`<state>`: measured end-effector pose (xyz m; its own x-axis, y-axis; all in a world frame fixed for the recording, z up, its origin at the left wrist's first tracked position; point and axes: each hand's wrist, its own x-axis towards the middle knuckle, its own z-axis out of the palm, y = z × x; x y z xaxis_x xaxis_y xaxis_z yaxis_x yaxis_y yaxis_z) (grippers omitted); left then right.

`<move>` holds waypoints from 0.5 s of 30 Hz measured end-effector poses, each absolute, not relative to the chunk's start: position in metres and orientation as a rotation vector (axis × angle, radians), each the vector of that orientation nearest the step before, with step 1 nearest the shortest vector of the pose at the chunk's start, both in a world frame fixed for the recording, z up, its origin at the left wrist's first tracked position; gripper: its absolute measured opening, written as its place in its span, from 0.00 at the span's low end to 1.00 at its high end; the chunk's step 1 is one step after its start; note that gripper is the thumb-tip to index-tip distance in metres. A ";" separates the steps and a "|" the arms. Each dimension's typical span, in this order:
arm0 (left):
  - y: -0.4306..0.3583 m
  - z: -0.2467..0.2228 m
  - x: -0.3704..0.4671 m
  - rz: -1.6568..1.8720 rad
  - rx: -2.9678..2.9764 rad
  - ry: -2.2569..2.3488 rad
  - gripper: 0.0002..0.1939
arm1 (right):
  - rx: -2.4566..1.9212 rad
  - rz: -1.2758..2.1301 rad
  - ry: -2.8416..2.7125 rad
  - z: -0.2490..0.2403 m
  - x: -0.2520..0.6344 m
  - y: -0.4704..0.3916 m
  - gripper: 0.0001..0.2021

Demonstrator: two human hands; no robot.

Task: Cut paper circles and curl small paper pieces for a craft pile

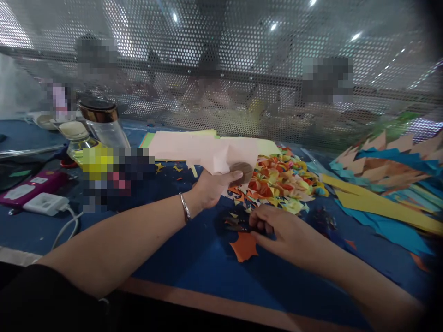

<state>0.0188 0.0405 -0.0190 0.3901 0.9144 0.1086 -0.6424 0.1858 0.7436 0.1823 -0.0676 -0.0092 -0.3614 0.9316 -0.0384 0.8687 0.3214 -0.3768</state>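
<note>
The right hand [282, 228] rests fingers-down on the blue table [194, 258], fingertips curled together over dark scraps just above an orange paper cutout [244, 246] at six o'clock from them. At ten o'clock the left hand [212, 186] (a bangle on its wrist) pinches a pink paper sheet [207, 154]. Beyond, at one o'clock, lies a heap of coloured paper pieces [280, 182].
</note>
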 end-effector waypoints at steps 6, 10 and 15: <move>0.041 -0.018 0.019 1.113 0.796 0.459 0.23 | -1.545 0.339 -2.454 -0.008 0.184 -0.065 0.03; 0.042 -0.017 0.018 1.139 0.759 0.467 0.17 | -1.519 0.361 -2.302 0.000 0.189 -0.063 0.03; 0.042 -0.014 0.016 1.106 0.709 0.565 0.13 | -1.519 0.635 -2.002 0.003 0.195 -0.060 0.05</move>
